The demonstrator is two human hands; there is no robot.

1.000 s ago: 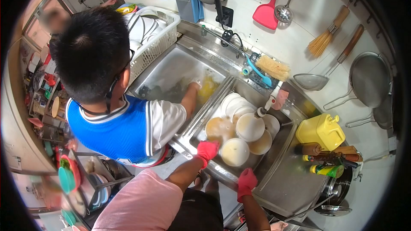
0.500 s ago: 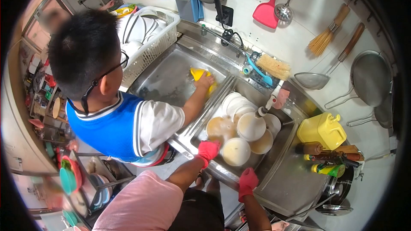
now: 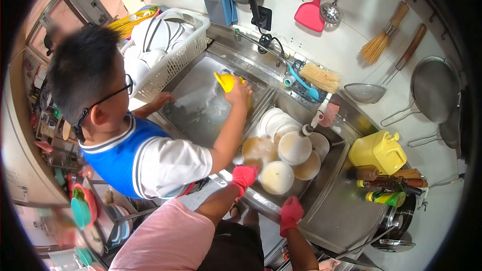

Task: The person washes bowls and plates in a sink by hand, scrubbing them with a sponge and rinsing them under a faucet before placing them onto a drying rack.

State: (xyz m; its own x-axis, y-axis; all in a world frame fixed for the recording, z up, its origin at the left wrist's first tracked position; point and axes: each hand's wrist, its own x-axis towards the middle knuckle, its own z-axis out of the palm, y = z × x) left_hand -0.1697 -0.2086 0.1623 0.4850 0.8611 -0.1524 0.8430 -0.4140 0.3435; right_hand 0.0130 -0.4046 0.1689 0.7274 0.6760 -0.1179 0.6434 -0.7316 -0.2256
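And here, closest in, both pink-gloved hands are at the front of the right basin [image 3: 261, 204]! The left hand [image 3: 244, 177] has its fingers curled together over the front rim, near the bowls; the right hand [image 3: 291, 213] is balled at that same edge, further right. Whether either one grips the metal, I can't tell.

Just beyond, the white bowls [image 3: 277, 177] crowd the basin, several holding cloudy liquid, others stacked and tilted behind. The faucet [image 3: 312, 124] leans in right over them.

To the right, a yellow jug [image 3: 376, 151] stands beside the basin. Over on the left, a co-worker [image 3: 120, 155] in blue and white holds a yellow item [image 3: 226, 81] above the wet left basin [image 3: 188, 88], the other hand at its far side.

Further back, there's a white basket [image 3: 173, 70] loaded with dishes [image 3: 158, 35], and a rough sponge [image 3: 320, 78] lying behind the faucet. And up on the tiled wall hang a red spatula [image 3: 311, 16], a skimmer [image 3: 331, 14], a straw brush [image 3: 376, 45] and round strainers [image 3: 434, 90]!
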